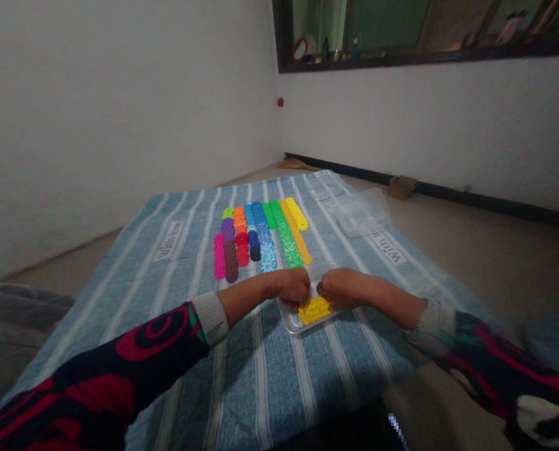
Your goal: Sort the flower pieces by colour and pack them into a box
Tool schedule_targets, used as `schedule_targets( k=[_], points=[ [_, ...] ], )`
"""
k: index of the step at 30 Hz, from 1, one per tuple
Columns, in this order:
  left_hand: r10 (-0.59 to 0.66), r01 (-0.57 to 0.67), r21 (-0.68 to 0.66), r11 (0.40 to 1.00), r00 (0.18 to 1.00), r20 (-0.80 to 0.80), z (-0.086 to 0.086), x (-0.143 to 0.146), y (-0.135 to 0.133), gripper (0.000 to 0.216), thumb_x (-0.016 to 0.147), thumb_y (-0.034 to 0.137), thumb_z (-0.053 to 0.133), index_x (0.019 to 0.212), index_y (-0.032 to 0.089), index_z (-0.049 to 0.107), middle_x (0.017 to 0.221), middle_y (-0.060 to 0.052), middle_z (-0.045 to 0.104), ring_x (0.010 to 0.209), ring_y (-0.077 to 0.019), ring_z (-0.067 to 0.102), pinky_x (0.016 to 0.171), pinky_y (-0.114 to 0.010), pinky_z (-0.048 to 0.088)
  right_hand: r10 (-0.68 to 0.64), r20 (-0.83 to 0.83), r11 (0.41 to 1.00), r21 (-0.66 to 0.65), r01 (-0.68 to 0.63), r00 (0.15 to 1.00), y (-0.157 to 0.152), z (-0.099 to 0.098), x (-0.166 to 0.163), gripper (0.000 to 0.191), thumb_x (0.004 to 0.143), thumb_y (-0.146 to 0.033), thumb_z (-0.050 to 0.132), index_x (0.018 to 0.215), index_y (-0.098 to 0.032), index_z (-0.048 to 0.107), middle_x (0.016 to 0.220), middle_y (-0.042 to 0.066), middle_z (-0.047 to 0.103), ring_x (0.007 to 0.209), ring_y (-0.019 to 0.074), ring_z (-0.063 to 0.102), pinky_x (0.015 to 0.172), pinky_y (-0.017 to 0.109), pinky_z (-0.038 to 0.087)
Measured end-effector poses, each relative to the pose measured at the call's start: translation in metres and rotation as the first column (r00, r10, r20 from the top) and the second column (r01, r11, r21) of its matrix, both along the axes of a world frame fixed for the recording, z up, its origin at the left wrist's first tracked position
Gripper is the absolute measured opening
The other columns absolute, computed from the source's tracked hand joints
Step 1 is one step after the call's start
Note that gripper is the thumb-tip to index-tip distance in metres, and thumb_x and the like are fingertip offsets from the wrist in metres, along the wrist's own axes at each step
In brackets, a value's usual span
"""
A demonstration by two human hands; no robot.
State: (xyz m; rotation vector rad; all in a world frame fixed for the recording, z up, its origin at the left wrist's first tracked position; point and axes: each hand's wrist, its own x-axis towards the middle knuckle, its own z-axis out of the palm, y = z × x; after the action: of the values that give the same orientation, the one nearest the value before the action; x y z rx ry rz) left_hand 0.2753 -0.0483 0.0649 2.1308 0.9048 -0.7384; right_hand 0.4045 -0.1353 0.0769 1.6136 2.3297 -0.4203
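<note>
A clear plastic tray (296,330) stands on the cloth in front of me, with small yellow pieces (314,311) heaped in its near part. My left hand (296,287) is closed over the tray's left side, fingers curled down. Across from it, my right hand (339,288) is closed at the right side, its fingertips turned in and partly hidden. Whatever either hand pinches is too small or too covered to make out. Just beyond the hands lie rows of small coloured pieces, among them a green row (286,235) and an orange-yellow row (298,237).
A blue-and-white striped cloth (195,344) covers the table. Toward the far right rests a clear plastic lid or container (364,213). Pink pieces (220,255) and brown pieces (231,262) form the left rows. On the floor is a small cardboard box (402,186).
</note>
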Motion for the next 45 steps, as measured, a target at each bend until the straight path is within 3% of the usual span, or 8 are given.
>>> schedule_targets(
  k=[5,11,15,21,29,33,38,45],
  points=[
    [0.185,-0.181,-0.089,0.979,0.982,0.04,0.004,-0.002,-0.008,0.008,0.064,0.008,0.056,0.068,0.014,0.059,0.053,0.001,0.057,0.055,-0.0143,0.06,0.051,-0.023,0.048,0.027,0.022,0.999,-0.037,-0.026,0.999,0.002,0.002,0.002,0.029,0.074,-0.02,0.065,0.101,-0.014,0.073,0.093,0.013,0.074,0.085,0.0259,0.069,0.064,0.027,0.048],
    [0.274,-0.261,-0.15,0.953,0.959,0.069,0.005,-0.004,-0.014,0.006,0.068,0.009,0.059,0.07,0.014,0.056,0.053,0.003,0.056,0.052,-0.0125,0.06,0.046,-0.02,0.044,0.024,-0.008,0.999,-0.045,-0.025,1.0,0.003,-0.002,0.007,0.031,0.072,-0.019,0.063,0.101,-0.014,0.073,0.09,0.013,0.074,0.082,0.024,0.068,0.062,0.026,0.044],
    [0.279,-0.252,-0.209,0.945,0.954,0.111,0.002,-0.007,-0.012,0.013,0.063,0.008,0.063,0.072,0.015,0.056,0.057,0.003,0.059,0.055,-0.0116,0.06,0.048,-0.02,0.044,0.005,-0.049,0.998,-0.065,-0.008,0.999,0.003,-0.003,0.01,0.033,0.07,-0.022,0.067,0.103,-0.016,0.072,0.088,0.01,0.073,0.08,0.0218,0.067,0.06,0.024,0.041],
    [0.155,-0.102,-0.316,0.943,0.977,0.147,0.0,-0.015,-0.007,0.029,0.052,0.006,0.07,0.078,0.016,0.064,0.062,0.006,0.062,0.056,-0.0106,0.056,0.051,-0.021,0.046,0.01,-0.121,0.991,-0.128,-0.026,0.993,0.003,-0.002,0.011,0.032,0.069,-0.019,0.069,0.1,-0.016,0.072,0.084,0.006,0.073,0.071,0.0181,0.064,0.056,0.023,0.037],
    [0.075,-0.048,-0.196,0.979,0.988,0.134,0.0,-0.016,-0.013,0.03,0.056,0.005,0.065,0.084,0.016,0.065,0.07,0.005,0.065,0.055,-0.0102,0.057,0.054,-0.021,0.047,-0.006,-0.191,0.988,-0.152,-0.024,0.982,0.001,-0.002,0.013,0.032,0.071,-0.02,0.067,0.102,-0.015,0.072,0.081,0.005,0.071,0.066,0.015,0.061,0.055,0.022,0.036],
    [-0.096,0.099,-0.014,0.995,0.987,0.128,0.009,-0.018,-0.019,0.031,0.061,0.009,0.067,0.091,0.016,0.068,0.077,0.002,0.069,0.064,-0.0127,0.06,0.057,-0.021,0.045,-0.019,-0.258,0.986,-0.167,-0.025,0.966,0.0,-0.004,0.014,0.035,0.071,-0.02,0.067,0.106,-0.015,0.071,0.082,0.003,0.071,0.067,0.0139,0.061,0.057,0.02,0.037],
    [-0.268,0.23,0.236,0.944,0.953,0.142,0.014,-0.025,-0.025,0.032,0.066,0.013,0.067,0.097,0.016,0.068,0.087,-0.001,0.071,0.077,-0.0147,0.063,0.064,-0.02,0.044,-0.04,-0.318,0.986,-0.166,-0.014,0.947,0.0,-0.006,0.015,0.034,0.072,-0.02,0.068,0.105,-0.014,0.072,0.081,0.003,0.07,0.067,0.0135,0.06,0.058,0.02,0.037],
    [-0.414,0.334,0.338,0.88,0.888,0.201,0.013,-0.038,-0.024,0.026,0.071,0.009,0.055,0.093,0.017,0.067,0.087,-0.005,0.071,0.077,-0.0165,0.064,0.066,-0.022,0.044,-0.021,-0.437,0.99,-0.137,-0.044,0.899,0.0,-0.014,0.009,0.032,0.074,-0.021,0.068,0.105,-0.014,0.071,0.085,0.003,0.071,0.074,0.0147,0.061,0.063,0.02,0.04]
  ],
)
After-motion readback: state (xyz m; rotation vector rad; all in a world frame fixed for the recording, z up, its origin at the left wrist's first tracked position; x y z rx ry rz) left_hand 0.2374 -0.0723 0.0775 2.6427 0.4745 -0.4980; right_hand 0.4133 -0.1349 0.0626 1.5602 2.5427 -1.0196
